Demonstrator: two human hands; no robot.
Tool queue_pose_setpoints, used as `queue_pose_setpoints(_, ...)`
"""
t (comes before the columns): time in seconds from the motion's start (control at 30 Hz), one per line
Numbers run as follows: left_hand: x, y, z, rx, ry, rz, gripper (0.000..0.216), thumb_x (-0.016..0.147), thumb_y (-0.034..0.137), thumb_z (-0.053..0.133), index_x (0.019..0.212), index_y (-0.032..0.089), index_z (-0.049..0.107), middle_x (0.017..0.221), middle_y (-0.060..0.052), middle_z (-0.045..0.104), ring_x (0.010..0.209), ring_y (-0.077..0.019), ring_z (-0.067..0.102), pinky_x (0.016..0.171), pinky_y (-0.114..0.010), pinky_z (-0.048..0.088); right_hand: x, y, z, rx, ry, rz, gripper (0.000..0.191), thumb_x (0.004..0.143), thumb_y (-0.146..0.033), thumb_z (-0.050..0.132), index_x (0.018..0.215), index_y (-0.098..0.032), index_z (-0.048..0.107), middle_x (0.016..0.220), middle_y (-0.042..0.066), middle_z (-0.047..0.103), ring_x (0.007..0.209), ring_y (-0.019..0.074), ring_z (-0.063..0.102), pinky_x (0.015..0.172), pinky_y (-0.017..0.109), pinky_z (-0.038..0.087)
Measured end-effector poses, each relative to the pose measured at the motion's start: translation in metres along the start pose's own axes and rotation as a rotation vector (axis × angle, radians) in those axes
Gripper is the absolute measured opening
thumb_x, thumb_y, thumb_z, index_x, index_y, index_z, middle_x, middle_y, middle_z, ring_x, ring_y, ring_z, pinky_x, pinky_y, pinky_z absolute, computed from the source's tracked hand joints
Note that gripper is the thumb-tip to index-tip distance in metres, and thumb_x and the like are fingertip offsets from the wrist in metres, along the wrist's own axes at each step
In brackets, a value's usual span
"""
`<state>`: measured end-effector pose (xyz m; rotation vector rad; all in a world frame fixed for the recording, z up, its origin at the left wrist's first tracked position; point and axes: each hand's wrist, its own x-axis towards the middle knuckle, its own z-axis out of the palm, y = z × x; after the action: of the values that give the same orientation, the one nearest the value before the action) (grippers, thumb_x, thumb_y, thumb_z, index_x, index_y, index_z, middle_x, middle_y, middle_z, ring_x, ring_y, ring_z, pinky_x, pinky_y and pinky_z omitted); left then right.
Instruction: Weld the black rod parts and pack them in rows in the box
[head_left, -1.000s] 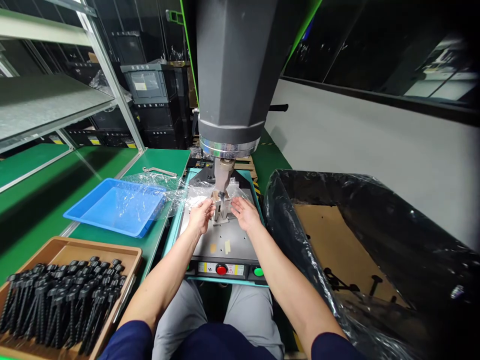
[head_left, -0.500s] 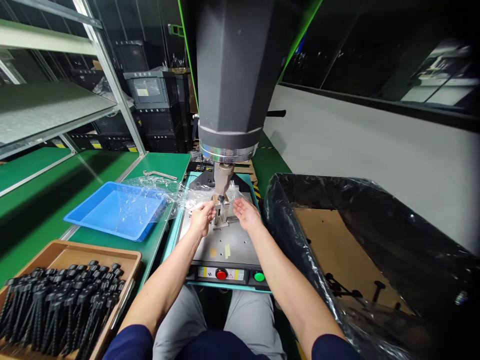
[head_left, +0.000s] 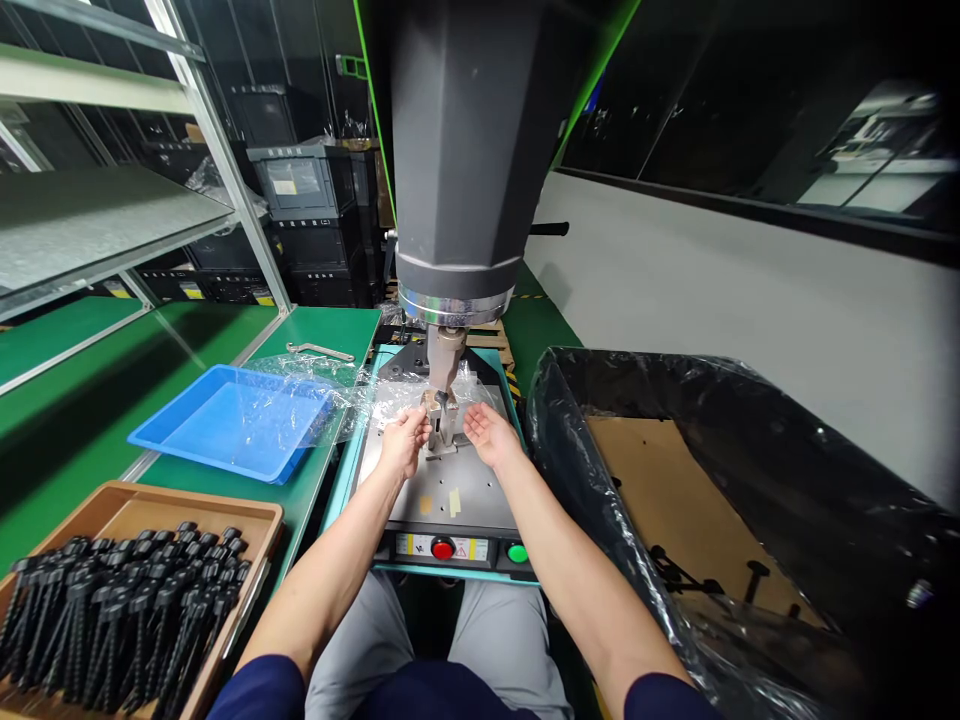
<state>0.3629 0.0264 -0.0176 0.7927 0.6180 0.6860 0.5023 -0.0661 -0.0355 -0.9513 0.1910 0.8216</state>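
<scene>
A metal fixture (head_left: 433,432) stands with a black part (head_left: 442,398) in it, under the tip (head_left: 445,362) of a machine. The left hand (head_left: 403,442) has fingers curled narrow at its left side, any grip unclear; the right hand (head_left: 493,438), fingers loosely wide, hovers just right. Labels (head_left: 474,549) flanking a red button (head_left: 442,548) show a warning triangle and unreadably small writing.

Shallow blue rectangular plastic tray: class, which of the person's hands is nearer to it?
Left. The left hand is right of the tray, apart from it, beside the small silvery metal fixture; the right hand is farther off, on the fixture's right side.
</scene>
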Motion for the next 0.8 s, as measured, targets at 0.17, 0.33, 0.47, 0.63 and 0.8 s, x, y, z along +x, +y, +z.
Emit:
queue_pose_setpoints(0.17,-0.001,-0.001,0.001,-0.017,-0.003,-0.014,0.033,0.062,0.033,0.081,0.076,0.013,0.059,0.065,0.002,0.059,0.054,-0.0051,0.057,0.048,-0.015,0.042,-0.003,0.000,0.000,0.029,-0.002,0.052,0.018,0.092,-0.026,0.053,0.078,-0.018,0.060,0.075,0.002,0.065,0.068,0.0114,0.063,0.063,0.021,0.052)
queue_pose_setpoints(0.33,-0.003,-0.001,0.001,-0.038,0.009,-0.061,0.028,0.066,0.029,0.079,0.078,0.014,0.060,0.066,0.001,0.060,0.054,-0.0052,0.058,0.047,-0.014,0.043,-0.014,0.000,-0.004,0.052,-0.032,0.085,0.024,0.091,-0.042,0.055,0.086,-0.018,0.058,0.080,0.003,0.064,0.070,0.0138,0.064,0.063,0.025,0.055)
queue_pose_setpoints(0.47,-0.007,-0.002,-0.003,-0.043,0.005,-0.111,0.028,0.065,0.029,0.079,0.079,0.015,0.059,0.067,0.002,0.059,0.053,-0.0057,0.058,0.047,-0.015,0.043,-0.027,0.004,-0.013,0.100,-0.017,0.113,0.031,0.088,-0.049,0.057,0.089,-0.018,0.055,0.079,0.004,0.062,0.070,0.0152,0.063,0.063,0.027,0.057)
queue_pose_setpoints(0.63,-0.026,-0.006,-0.023,0.090,0.020,-0.131,0.029,0.065,0.036,0.077,0.077,0.016,0.059,0.069,0.001,0.060,0.057,-0.0072,0.058,0.050,-0.017,0.043,-0.050,0.011,-0.036,0.107,0.030,0.126,0.022,0.092,-0.038,0.053,0.086,-0.017,0.054,0.075,0.003,0.058,0.063,0.0118,0.059,0.058,0.022,0.054)
queue_pose_setpoints(0.8,-0.074,-0.004,-0.086,0.555,0.078,0.217,0.026,0.072,0.041,0.070,0.079,0.017,0.064,0.079,-0.004,0.064,0.074,-0.0153,0.062,0.069,-0.028,0.050,-0.084,0.023,-0.102,-0.437,0.045,-0.315,0.026,0.077,-0.035,0.067,0.096,-0.019,0.058,0.085,0.004,0.062,0.069,0.0161,0.059,0.060,0.028,0.052)
